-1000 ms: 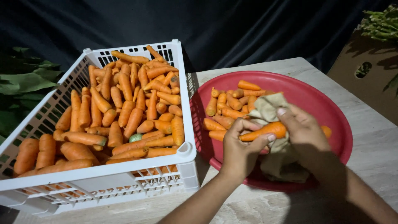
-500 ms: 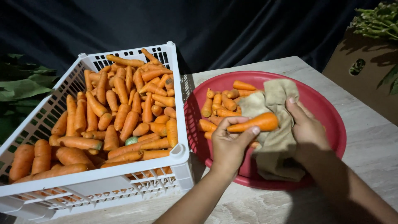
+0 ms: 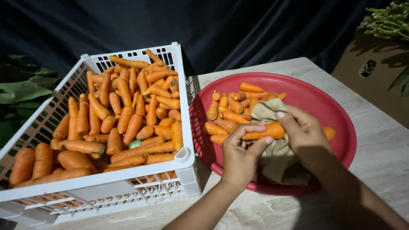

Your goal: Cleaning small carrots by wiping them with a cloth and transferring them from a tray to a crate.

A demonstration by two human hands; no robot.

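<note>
I see my left hand (image 3: 240,151) pinching the carrot (image 3: 263,132) at its left end, over the red basin (image 3: 336,110). The carrot's long axis runs left to right, nearly level. My right hand (image 3: 303,131) presses a beige cloth (image 3: 277,159) around its right part.

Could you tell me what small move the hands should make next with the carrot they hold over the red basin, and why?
Probably draw the cloth along the held carrot toward its left end. The right hand presses the cloth around one end, the left hand pinches the other, and the middle shows bare above the red basin.
</note>
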